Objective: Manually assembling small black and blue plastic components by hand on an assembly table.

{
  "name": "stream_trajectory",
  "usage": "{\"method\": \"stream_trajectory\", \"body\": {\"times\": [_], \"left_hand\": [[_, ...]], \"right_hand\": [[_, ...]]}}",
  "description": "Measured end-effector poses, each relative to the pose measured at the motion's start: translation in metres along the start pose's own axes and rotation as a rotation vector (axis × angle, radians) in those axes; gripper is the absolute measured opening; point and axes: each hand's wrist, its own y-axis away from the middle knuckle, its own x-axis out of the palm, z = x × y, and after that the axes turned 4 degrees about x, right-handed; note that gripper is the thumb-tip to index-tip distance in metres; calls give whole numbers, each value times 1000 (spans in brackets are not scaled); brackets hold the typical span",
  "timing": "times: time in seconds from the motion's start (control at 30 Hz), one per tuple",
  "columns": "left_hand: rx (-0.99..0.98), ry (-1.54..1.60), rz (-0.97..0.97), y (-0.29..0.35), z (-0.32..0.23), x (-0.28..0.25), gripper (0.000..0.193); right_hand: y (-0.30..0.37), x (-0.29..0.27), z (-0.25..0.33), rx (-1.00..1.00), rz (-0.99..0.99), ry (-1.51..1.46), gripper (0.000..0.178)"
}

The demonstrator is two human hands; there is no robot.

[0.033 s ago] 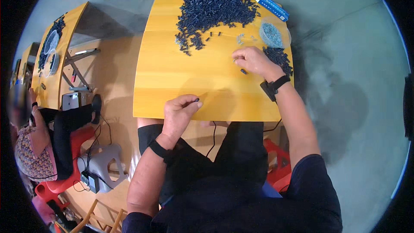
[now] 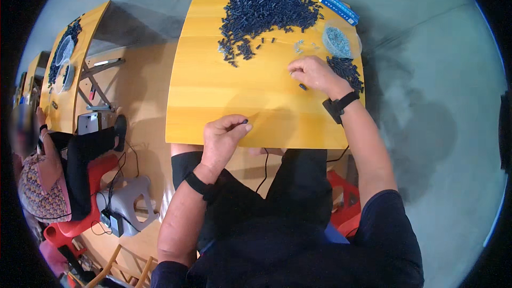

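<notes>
Barely anything is changing since the last frame: view is shifting a touch, both hands are keeping their places. So no part is passing across; the hands are working well apart.

Left hand (image 2: pixel 221 136) is pinching a short dark plastic piece (image 2: pixel 245 122) between thumb and forefinger, near the close edge of the yellow rectangular tabletop (image 2: pixel 208 96). Only the piece's end is showing. Right hand (image 2: pixel 314 73) is curling its fingers inward, farther up the board; tips are too small to read, can't tell if they're meeting or gripping anything.

Around: a loose black cylindrical piece (image 2: pixel 302 87) is lying just below the right hand. A big heap of small black cylinders (image 2: pixel 266 8) is covering the far side. Small silvery metal bits (image 2: pixel 300 46) are lying just beyond the right hand; a clear round plastic tub (image 2: pixel 324 38) is holding more. A smaller pile of black pieces (image 2: pixel 348 73) is sitting beside the right wrist; hand and wrist are partly screening it.

Far corner: a blue-and-white oblong box (image 2: pixel 338 8) is lying near the tub. Off left, another person in a patterned top (image 2: pixel 45 184) is sitting at a second yellow table (image 2: pixel 95 29).
</notes>
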Motion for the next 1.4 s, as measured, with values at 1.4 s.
{"method": "stream_trajectory", "body": {"times": [1.4], "left_hand": [[291,73,73,82,-74,2,20]], "right_hand": [[121,3,196,-412,2,-445,13]]}}
